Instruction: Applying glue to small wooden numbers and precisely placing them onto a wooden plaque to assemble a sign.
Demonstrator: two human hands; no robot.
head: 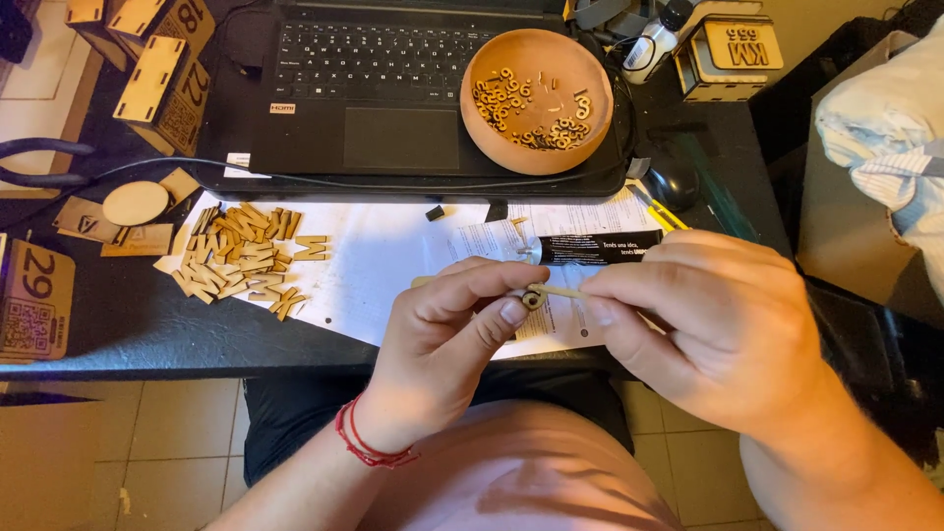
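Low in the middle of the frame, the left hand [447, 329] pinched a small wooden ring-shaped piece [532, 298] between thumb and forefinger, the remaining fingers curled under. The right hand [703, 324], just to the right of it, gripped a thin wooden stick [562, 292] between thumb and fingertips, and the stick's tip met the little piece. A red string bracelet [369, 447] circled the left wrist.

Just above the hands lay a black glue tube [600, 247] on white paper sheets [393, 246] spread over the dark desk [128, 320]. To the left of centre sat a heap of wooden cut-out letters [241, 261]. At the top centre, a round wooden bowl [537, 100] holding small wooden numerals rested on the right part of a black laptop [393, 88]. A black computer mouse [673, 182] sat right of the laptop. Wooden boxes [162, 69] with numbers stood at the upper left, another [34, 300] at the left edge.
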